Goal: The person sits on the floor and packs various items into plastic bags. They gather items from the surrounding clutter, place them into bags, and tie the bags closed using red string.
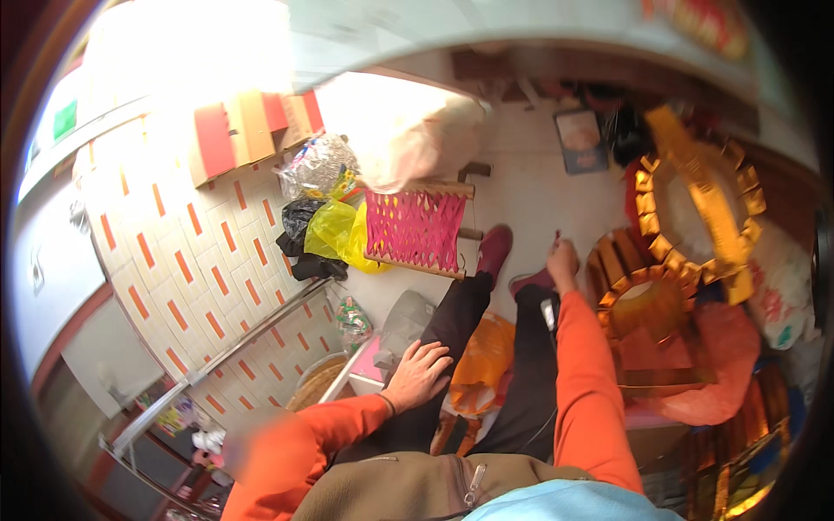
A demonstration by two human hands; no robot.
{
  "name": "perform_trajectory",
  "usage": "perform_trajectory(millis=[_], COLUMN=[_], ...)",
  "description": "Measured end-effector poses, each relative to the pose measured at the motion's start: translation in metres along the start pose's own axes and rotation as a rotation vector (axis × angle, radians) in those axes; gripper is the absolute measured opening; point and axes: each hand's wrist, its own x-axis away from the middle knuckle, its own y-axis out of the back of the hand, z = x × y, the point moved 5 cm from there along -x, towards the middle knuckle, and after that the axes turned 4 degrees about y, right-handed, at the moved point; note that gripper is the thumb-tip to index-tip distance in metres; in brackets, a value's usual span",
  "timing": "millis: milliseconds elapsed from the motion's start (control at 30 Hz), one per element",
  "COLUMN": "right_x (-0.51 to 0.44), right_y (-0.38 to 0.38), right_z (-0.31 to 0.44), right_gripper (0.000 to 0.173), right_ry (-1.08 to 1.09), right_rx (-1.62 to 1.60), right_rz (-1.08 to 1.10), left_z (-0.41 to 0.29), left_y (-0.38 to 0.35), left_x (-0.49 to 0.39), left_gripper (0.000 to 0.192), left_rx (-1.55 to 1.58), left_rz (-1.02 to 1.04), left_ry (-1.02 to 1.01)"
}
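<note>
My left hand (pixel 417 381) rests flat on my left thigh with its fingers a little apart and nothing in it. My right hand (pixel 563 263) is closed around a small dark object (pixel 558 236), too small to name, above my right shoe. Ahead of my left knee stands a low wooden stool (pixel 417 229) with a pink woven strap seat. A large ring of folded gold paper (pixel 646 202) stands at the right, crossed by a long gold strip (pixel 710 195). Below it sits a smaller round gold paper piece (pixel 635 293).
Yellow (pixel 332 231) and black plastic bags lie left of the stool, by the tiled wall. A pale bag (pixel 410 143) lies beyond it. A red plastic bag (pixel 723 365) is at my right, an orange bag (pixel 482 365) between my legs. A dark-framed picture (pixel 581 141) lies on the floor.
</note>
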Motion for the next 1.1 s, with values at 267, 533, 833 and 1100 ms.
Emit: perform_trajectory(millis=[267, 533, 833, 1100], right_x=[0.163, 0.286, 0.344, 0.368], right_y=[0.209, 0.349, 0.413, 0.456], right_z=[0.19, 0.304, 0.424, 0.46], right_gripper=[0.019, 0.01, 0.011, 0.007], right_ry=[0.178, 0.211, 0.427, 0.473], right_rx=[-0.489, -0.92, -0.966, -1.057], right_rz=[0.112, 0.286, 0.187, 0.121], left_z=[-0.025, -0.114, -0.122, -0.117], left_y=[0.013, 0.192, 0.318, 0.36], left_x=[0.024, 0.051, 0.13, 0.157], left_gripper=[0.022, 0.039, 0.014, 0.008], left_rx=[0.114, 1.454, 1.522, 1.536], left_rz=[-0.084, 0.086, -0.22, -0.199], left_ry=[0.061, -0.112, -0.147, -0.27])
